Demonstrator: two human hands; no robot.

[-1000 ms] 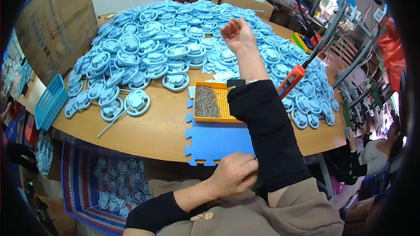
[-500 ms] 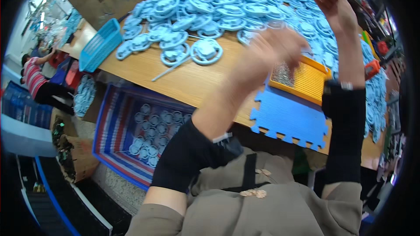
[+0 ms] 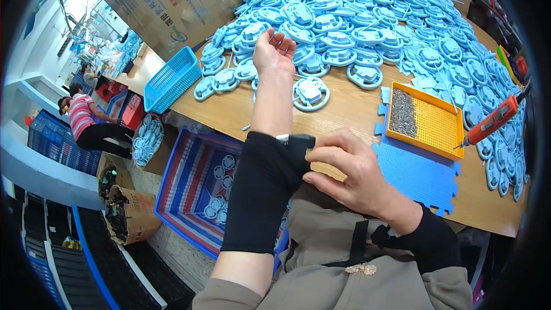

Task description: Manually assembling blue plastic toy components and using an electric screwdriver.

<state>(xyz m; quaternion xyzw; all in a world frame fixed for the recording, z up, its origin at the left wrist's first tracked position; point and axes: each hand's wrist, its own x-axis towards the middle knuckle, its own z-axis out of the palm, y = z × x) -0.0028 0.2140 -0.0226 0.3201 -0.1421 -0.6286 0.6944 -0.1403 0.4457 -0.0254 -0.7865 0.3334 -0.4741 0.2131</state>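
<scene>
My left hand [image 3: 275,53] is raised over the front edge of a pile of light blue plastic parts [image 3: 327,23]. Its palm is turned up and its fingers are loosely bent, with nothing in them. A black oversleeve [image 3: 255,195] covers the middle of my left forearm, ending below the bare wrist. On that sleeve's loose upper edge, my right hand [image 3: 359,172] pinches the black cloth between thumb and fingers. One round light blue part [image 3: 310,93] lies on the wooden table just right of my left wrist.
A yellow tray [image 3: 425,132] with small metal screws sits by a blue foam mat [image 3: 410,178]. Right of it is an orange-red power screwdriver [image 3: 493,119]. A blue basket [image 3: 172,80] stands at the table's left edge; a striped lined crate [image 3: 186,189] is below. Another person [image 3: 89,117] works far left.
My right hand has come down from its raised position to my left forearm and taken hold of the black sleeve. My left hand has moved left, its palm now up.
</scene>
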